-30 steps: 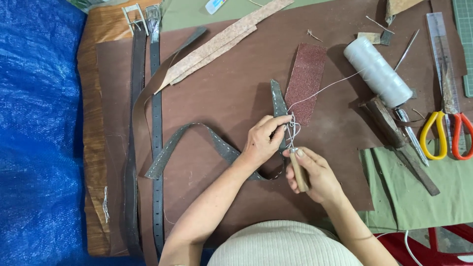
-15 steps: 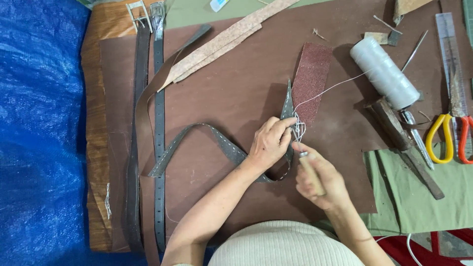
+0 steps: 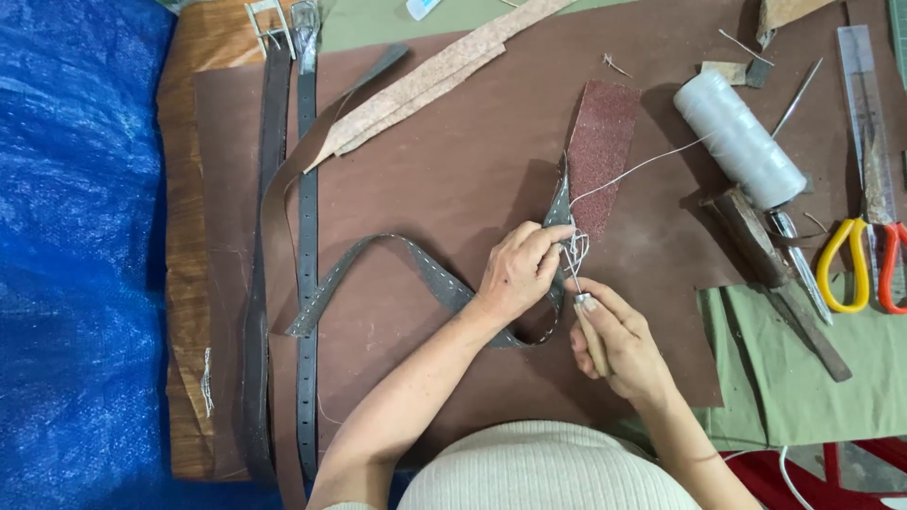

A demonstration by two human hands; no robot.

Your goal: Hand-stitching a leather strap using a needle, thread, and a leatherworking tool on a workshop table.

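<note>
Since a second ago the right hand (image 3: 619,340) has drawn back toward six o'clock, lifting the awl (image 3: 588,326) so its needle stands clear of the strap. Its grip is clenched round the awl's wooden handle. At ten o'clock from it, the left hand (image 3: 518,274) pinches the grey leather strap (image 3: 416,264) upright at its stitched end, thread (image 3: 576,247) bunched at the fingertips. The needle tip sits close to those fingers, so a slip could probably prick them. Farther off at two o'clock, the taut line runs to the white spool (image 3: 737,137) on the worktop (image 3: 453,161); a hard pull might roll it or tangle the loops.
</note>
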